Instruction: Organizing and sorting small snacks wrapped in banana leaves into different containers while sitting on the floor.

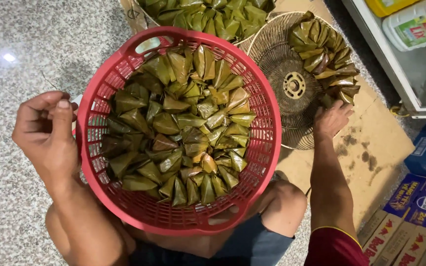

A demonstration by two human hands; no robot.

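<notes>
A round red plastic basket point(99, 98) rests on my lap, filled with several small green leaf-wrapped triangular parcels point(183, 123). My left hand point(45, 130) is beside the basket's left rim with its fingers curled in and the thumb up; I see nothing in it. My right hand point(332, 119) reaches out to a round wire fan grille point(292, 84) lying on the floor. Its fingertips are at the lower end of a curved row of the same parcels point(329, 54) set along the grille's right edge. Whether it grips one is hidden.
Another container of leaf parcels point(208, 17) stands behind the basket. Brown cardboard point(375, 143) lies under the grille. A white shelf point(400, 74) with bottles is at the right, and printed cartons point(410, 216) are stacked at the lower right. Speckled stone floor point(20, 39) lies to the left.
</notes>
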